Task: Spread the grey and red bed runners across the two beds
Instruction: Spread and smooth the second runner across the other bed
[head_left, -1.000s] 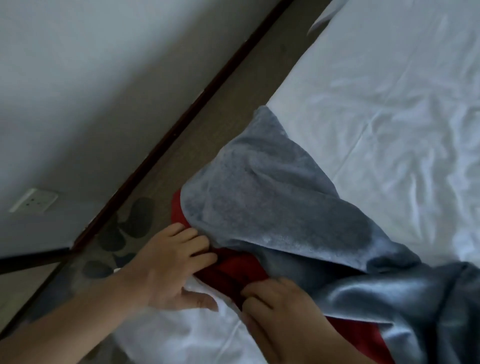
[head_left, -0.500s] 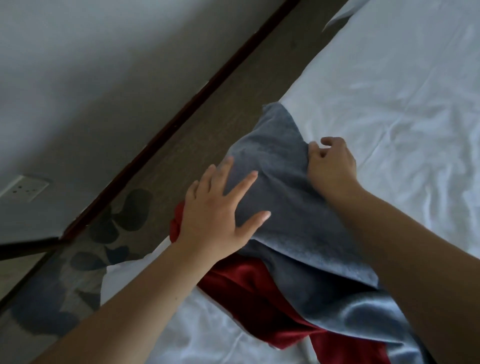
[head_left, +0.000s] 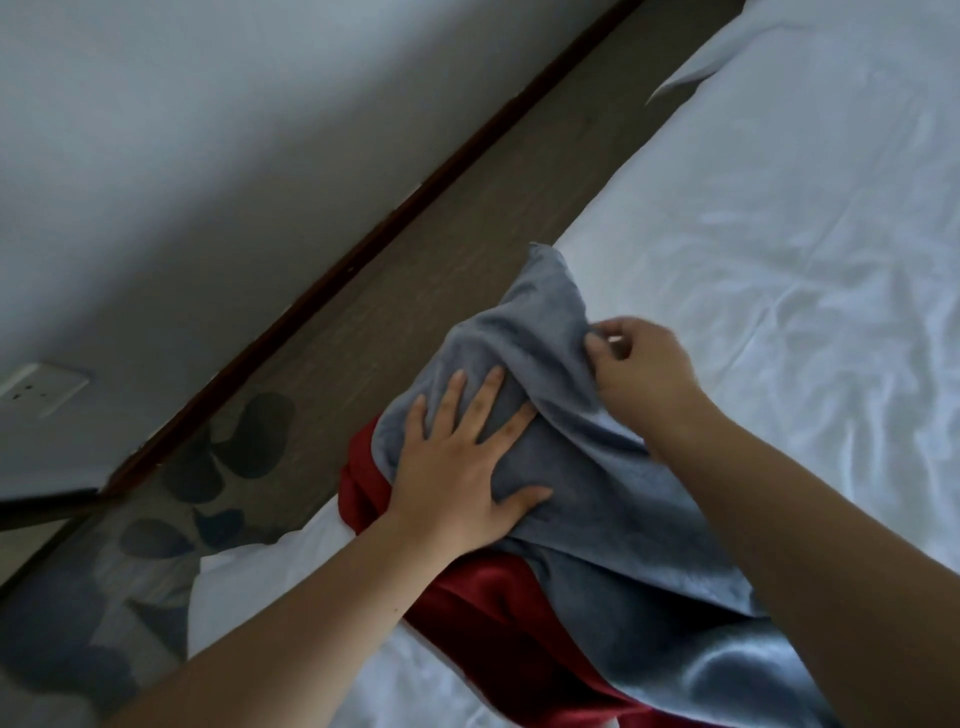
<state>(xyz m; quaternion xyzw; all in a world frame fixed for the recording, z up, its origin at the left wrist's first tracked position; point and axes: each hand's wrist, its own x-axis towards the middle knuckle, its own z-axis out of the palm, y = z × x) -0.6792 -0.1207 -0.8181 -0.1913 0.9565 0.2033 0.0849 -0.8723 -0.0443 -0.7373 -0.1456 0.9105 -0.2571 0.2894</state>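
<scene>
A grey bed runner (head_left: 613, 525) lies bunched at the corner of a white bed (head_left: 779, 218), its tip pointing up towards the bed's left edge. Under it a red runner (head_left: 498, 618) shows at the lower left. My left hand (head_left: 467, 467) lies flat on the grey runner with its fingers spread. My right hand (head_left: 644, 369) pinches the grey runner's upper edge near the bed's left side.
A strip of brown floor (head_left: 467, 249) runs between the bed and a grey wall (head_left: 208, 130) with a dark skirting board. A leaf-patterned carpet (head_left: 171, 519) lies at the lower left. A wall socket (head_left: 41, 387) sits low on the wall.
Both hands left the red fabric at the bed's near edge and rose onto the grey runner. The left now presses flat; the right grips the upper edge.
</scene>
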